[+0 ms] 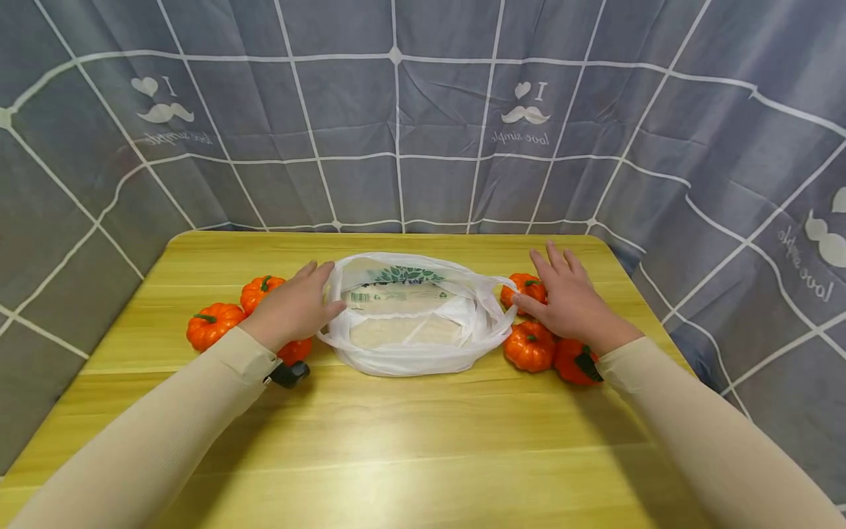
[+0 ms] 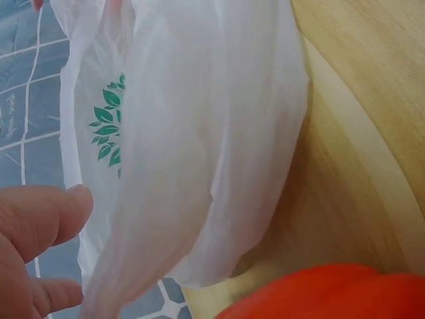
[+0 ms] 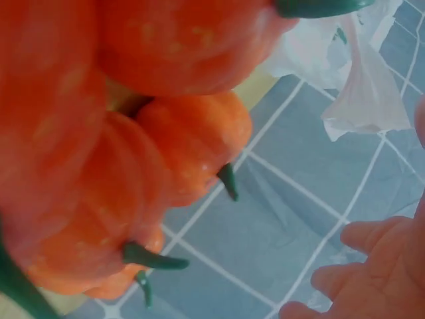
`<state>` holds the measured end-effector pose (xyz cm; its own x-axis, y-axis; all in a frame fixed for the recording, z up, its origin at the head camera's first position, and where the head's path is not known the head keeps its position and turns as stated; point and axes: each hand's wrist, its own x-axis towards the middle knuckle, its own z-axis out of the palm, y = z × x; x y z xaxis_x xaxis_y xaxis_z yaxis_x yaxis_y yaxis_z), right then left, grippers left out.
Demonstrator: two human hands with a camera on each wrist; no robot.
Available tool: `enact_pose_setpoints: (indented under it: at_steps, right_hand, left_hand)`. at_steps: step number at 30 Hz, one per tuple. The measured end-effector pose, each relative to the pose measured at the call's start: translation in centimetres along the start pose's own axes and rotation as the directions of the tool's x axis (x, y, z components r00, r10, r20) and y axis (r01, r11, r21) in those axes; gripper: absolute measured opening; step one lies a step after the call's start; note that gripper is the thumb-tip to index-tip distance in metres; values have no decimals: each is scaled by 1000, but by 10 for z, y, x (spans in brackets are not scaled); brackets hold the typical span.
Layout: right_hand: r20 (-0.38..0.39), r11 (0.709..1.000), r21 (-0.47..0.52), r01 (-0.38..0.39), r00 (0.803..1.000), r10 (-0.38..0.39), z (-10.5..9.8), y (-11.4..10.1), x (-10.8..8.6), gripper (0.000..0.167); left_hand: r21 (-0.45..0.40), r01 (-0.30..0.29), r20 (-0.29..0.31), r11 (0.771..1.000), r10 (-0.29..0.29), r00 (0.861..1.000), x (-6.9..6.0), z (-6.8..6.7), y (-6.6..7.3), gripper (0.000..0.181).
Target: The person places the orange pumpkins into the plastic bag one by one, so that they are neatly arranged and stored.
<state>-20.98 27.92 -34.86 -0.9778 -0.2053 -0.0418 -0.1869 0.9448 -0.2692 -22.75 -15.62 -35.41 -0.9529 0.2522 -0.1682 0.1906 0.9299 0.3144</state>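
Note:
A white plastic bag (image 1: 410,356) with green leaf print stands with its mouth spread between the two hands. My left hand (image 1: 294,305) is at its left rim, thumb reaching over the edge; the left wrist view shows the fingers (image 2: 40,222) relaxed beside the bag (image 2: 179,133). At the right handle, my right hand (image 1: 571,301) has its fingers spread and its thumb at the plastic; whether it touches is unclear. In the right wrist view, this hand (image 3: 378,272) looks empty, apart from the bag's handle (image 3: 368,100).
Orange pumpkins (image 1: 214,325) with green stems lie under and beside the left hand. Several more pumpkins (image 1: 530,347) sit by the right hand, close to the bag. A grey-blue curtain with white lines (image 1: 436,110) hangs behind the wooden table (image 1: 410,455).

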Motion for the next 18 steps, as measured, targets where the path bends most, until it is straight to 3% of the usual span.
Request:
enact_pose_setpoints:
  at_steps: [10,18]
  right_hand:
    - [15,999,33,-10,1000,10,0,19,-3,96]
    - [21,998,59,-38,999,37,-3,46,7,95]
  left_hand:
    - [-18,-11,-6,1000,10,1000,-2,5,-6,78]
    - [-18,-18,-28,1000,18,999,2,9,-12,74]
